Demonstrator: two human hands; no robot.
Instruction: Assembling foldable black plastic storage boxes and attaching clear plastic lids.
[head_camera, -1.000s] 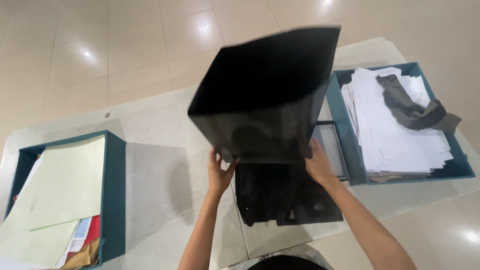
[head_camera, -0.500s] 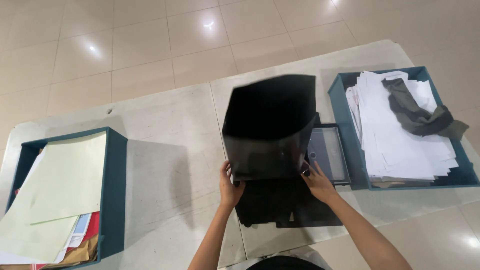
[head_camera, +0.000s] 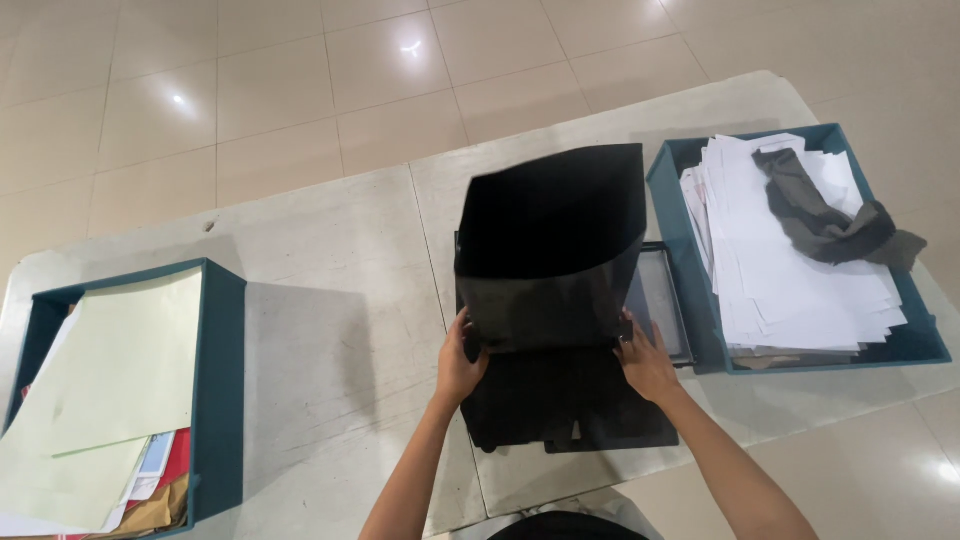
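the black sheet (head_camera: 550, 250) is glossy and stiff, raised up off a dark pile (head_camera: 570, 400) at the near middle of the surface (head_camera: 330, 300). the left hand (head_camera: 458, 368) grips the sheet's lower left corner, the right hand (head_camera: 645, 362) its lower right corner. just right of the sheet lie a framed slate (head_camera: 660, 305) and a teal tray (head_camera: 925, 340) of white papers (head_camera: 790, 270) with a grey cloth (head_camera: 830, 220) on top. left of the sheet is open surface, then another teal tray (head_camera: 220, 390) holding a pale green sheet (head_camera: 110, 370). the surface's near edge is close below the pile.
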